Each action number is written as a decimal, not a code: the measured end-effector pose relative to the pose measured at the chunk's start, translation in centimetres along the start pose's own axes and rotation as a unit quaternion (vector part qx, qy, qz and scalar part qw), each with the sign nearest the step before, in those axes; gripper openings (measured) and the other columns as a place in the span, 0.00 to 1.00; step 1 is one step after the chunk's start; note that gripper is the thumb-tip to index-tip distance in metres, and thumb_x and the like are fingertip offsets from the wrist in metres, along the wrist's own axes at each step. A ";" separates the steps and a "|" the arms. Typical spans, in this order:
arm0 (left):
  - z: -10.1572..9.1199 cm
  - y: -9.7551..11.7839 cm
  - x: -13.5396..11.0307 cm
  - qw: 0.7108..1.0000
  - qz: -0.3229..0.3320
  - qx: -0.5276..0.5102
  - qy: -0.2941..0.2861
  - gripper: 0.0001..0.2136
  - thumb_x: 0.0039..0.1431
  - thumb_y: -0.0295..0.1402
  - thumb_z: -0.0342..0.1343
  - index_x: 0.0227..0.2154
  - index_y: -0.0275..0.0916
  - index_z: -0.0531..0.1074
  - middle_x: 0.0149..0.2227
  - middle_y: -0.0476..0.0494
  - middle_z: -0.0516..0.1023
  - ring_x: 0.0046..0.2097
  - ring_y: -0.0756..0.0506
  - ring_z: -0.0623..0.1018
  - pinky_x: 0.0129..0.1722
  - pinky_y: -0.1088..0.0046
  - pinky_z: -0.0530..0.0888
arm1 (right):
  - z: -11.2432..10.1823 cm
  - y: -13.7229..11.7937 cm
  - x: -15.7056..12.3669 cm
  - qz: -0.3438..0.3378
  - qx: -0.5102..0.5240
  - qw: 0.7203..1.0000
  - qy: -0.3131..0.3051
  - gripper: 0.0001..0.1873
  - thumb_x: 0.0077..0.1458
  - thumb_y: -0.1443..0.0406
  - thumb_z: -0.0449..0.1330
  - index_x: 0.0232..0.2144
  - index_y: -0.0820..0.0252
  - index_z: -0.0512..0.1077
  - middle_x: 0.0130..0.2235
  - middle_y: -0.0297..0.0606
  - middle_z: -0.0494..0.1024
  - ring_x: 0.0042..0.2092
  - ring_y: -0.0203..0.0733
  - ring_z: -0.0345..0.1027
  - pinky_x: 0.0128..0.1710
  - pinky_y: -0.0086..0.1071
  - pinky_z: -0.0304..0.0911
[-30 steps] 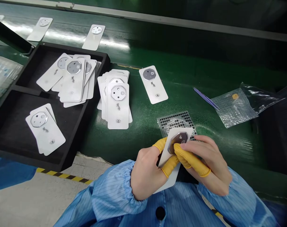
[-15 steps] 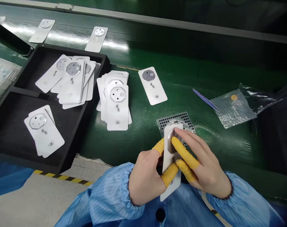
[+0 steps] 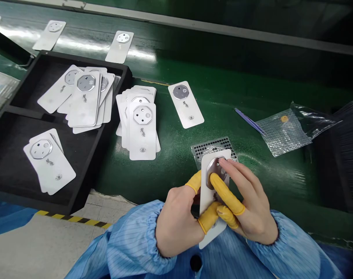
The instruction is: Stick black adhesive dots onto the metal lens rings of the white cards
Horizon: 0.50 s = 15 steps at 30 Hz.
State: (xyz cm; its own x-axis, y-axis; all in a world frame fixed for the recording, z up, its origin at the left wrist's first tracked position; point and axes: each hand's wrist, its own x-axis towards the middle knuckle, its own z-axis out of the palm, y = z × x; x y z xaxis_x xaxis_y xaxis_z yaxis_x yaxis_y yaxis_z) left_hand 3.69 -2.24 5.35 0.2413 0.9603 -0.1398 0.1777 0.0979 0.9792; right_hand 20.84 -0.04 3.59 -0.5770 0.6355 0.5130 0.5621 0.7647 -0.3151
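A white phone back cover with a silver octagonal camera plate stands tilted between my hands. My left hand grips its left edge, the thumb in a yellow finger cot across the front; other fingers are hidden behind. My right hand is on the front, with a yellow-capped index finger and a bare fingertip on the camera plate. Its capped thumb lies beside my left thumb. Partly behind the cover lies a clear sheet of small black dots.
At left, a black divided tray holds several covers. A stack of covers and a single cover lie on the green bench. Purple tweezers touch a bubble-wrap bag at right. More covers lie along the back.
The held cover has turned a little so that more of its front and camera plate faces me. Both hands keep nearly the same hold. The view has shifted slightly.
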 end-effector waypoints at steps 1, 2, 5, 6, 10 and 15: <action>0.0 0.0 0.0 1.000 0.000 0.005 0.003 0.03 0.50 0.27 0.59 0.29 0.36 0.71 0.26 0.46 0.77 0.26 0.47 0.76 0.26 0.74 0.75 | 0.0 0.0 -0.1 0.005 0.013 1.000 -0.011 0.20 0.64 0.63 0.46 0.50 0.72 0.67 0.60 0.62 0.60 0.60 0.63 0.56 0.49 0.58 0.64; 0.0 0.1 0.0 1.000 0.001 0.005 0.002 0.03 0.50 0.27 0.59 0.29 0.36 0.72 0.26 0.46 0.77 0.26 0.47 0.76 0.26 0.75 0.75 | 0.0 -0.1 -0.2 0.010 0.024 1.000 -0.011 0.20 0.63 0.63 0.46 0.51 0.72 0.66 0.60 0.62 0.59 0.60 0.63 0.56 0.50 0.58 0.64; 0.0 0.3 0.0 0.999 0.013 -0.034 -0.017 0.08 0.50 0.24 0.60 0.35 0.37 0.73 0.29 0.47 0.79 0.28 0.48 0.78 0.28 0.77 0.76 | 0.0 -0.1 -0.7 0.024 0.043 0.998 0.031 0.21 0.63 0.63 0.48 0.55 0.67 0.64 0.62 0.55 0.59 0.61 0.59 0.56 0.52 0.56 0.65; 0.1 0.3 0.0 0.998 0.015 -0.053 -0.025 0.10 0.50 0.23 0.60 0.37 0.37 0.73 0.29 0.48 0.79 0.28 0.49 0.78 0.29 0.78 0.76 | 0.0 -0.1 -0.9 0.027 0.047 0.997 0.049 0.21 0.63 0.63 0.48 0.55 0.66 0.64 0.62 0.52 0.60 0.61 0.58 0.57 0.52 0.55 0.65; 0.1 0.3 0.2 0.995 -0.003 -0.099 -0.027 0.11 0.51 0.24 0.59 0.39 0.37 0.72 0.28 0.48 0.78 0.28 0.49 0.77 0.30 0.77 0.77 | 0.1 0.0 -0.9 0.030 0.066 0.996 0.053 0.20 0.62 0.66 0.49 0.54 0.67 0.64 0.62 0.51 0.60 0.61 0.57 0.57 0.53 0.54 0.65; 0.1 0.1 0.2 0.996 -0.004 -0.087 -0.027 0.07 0.51 0.25 0.59 0.34 0.37 0.72 0.26 0.49 0.75 0.27 0.49 0.75 0.30 0.75 0.76 | 0.2 0.0 -0.3 0.020 0.051 0.997 0.060 0.17 0.62 0.66 0.49 0.50 0.69 0.67 0.59 0.56 0.63 0.61 0.58 0.58 0.51 0.54 0.66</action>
State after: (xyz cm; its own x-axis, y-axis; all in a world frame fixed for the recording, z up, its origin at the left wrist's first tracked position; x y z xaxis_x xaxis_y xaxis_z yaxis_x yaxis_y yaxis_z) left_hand 3.87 -2.04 5.44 0.2928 0.9443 -0.1504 0.0127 0.1535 0.9881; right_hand 20.89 -0.15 3.28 -0.4776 0.6528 0.5880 0.5160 0.7501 -0.4136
